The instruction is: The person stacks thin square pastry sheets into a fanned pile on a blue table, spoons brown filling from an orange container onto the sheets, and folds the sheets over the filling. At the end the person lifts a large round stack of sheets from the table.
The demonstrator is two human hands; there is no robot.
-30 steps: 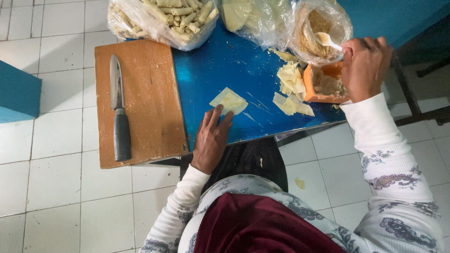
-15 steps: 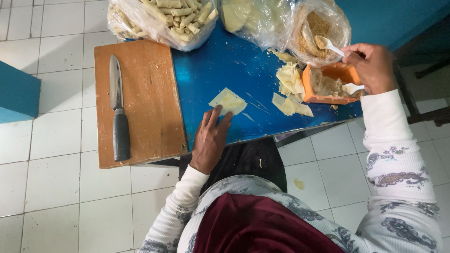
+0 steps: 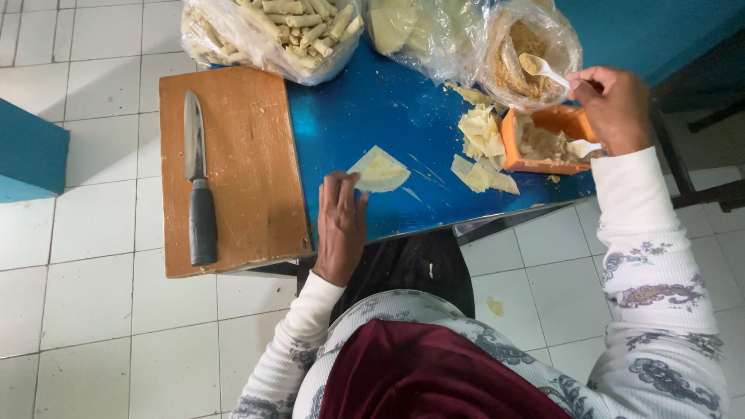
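Right hand [image 3: 617, 109] lifts spoon [image 3: 543, 70] over crumb bag [image 3: 528, 58].

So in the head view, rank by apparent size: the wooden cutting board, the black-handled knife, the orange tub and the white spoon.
1. Wooden cutting board
2. Black-handled knife
3. Orange tub, partly hidden
4. White spoon

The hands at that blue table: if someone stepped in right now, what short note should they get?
Left hand: flat on the blue table, fingertips on a folded wrapper.
Right hand: holds a white spoon loaded with filling, over the filling bag.
Orange tub and spare wrappers sit between the hands.
Done: bag of finished rolls.
Left: this wrapper is unfilled and unrolled.
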